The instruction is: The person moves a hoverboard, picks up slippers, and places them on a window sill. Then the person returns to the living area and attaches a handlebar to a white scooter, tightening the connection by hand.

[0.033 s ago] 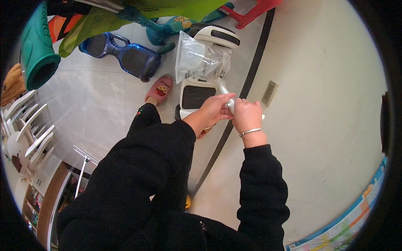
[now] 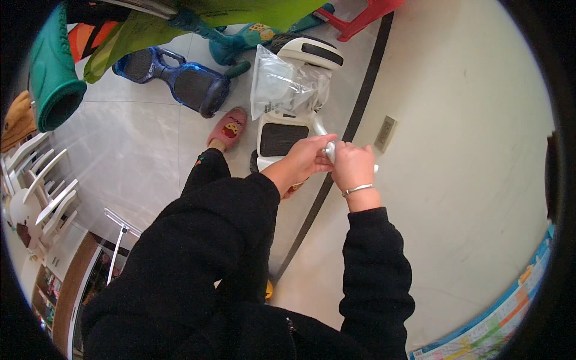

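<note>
A white self-balancing scooter [image 2: 285, 140] with dark foot pads stands on the floor in front of me. From its near right side a silver-white pole [image 2: 319, 125] rises toward my hands. My left hand [image 2: 309, 157] is closed on the pole's upper part, thumb on top and fingers beneath. Close beside it, my right hand [image 2: 354, 167] is wrapped in a fist round the same pole's top. A short white end [image 2: 377, 168] sticks out past the right fist. The grip under the right fingers is hidden. A clear plastic bag [image 2: 279, 84] with something white inside lies over the scooter's middle.
A blue hoverboard [image 2: 174, 80] lies ahead to the left. Beyond are a teal child's scooter [image 2: 240, 42] and a red plastic piece [image 2: 360, 24]. A pale wall [image 2: 456, 150] with a socket plate [image 2: 385, 133] runs along the right. White chairs [image 2: 45, 180] stand far left.
</note>
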{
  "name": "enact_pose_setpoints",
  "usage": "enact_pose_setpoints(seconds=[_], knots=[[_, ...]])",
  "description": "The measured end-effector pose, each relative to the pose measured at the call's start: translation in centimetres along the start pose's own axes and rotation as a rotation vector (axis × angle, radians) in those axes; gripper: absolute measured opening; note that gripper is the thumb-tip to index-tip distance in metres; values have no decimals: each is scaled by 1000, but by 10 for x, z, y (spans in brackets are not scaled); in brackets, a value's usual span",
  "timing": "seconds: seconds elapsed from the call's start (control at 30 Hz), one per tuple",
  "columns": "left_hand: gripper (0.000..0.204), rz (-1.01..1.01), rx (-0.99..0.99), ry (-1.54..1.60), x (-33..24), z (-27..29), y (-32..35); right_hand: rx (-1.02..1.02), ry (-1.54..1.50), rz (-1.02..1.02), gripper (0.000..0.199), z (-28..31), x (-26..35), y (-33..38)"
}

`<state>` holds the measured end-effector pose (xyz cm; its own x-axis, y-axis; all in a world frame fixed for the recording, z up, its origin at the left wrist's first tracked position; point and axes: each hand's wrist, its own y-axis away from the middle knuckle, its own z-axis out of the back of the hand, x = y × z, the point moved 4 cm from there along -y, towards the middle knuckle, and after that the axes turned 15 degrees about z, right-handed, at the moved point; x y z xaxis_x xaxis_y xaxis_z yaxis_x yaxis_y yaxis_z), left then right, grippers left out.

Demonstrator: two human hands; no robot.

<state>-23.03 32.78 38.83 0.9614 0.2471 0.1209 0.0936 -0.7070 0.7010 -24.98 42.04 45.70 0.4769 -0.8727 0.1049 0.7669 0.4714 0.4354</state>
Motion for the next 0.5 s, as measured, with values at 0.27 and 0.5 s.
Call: enact_pose_setpoints(seconds=[0.27, 0.5], knots=[[38, -11, -7, 5, 4, -2, -3, -67, -14, 98, 10, -1, -4, 2], [40, -47, 9, 25, 5, -4, -2, -72, 6, 67, 3, 1, -4, 2]])
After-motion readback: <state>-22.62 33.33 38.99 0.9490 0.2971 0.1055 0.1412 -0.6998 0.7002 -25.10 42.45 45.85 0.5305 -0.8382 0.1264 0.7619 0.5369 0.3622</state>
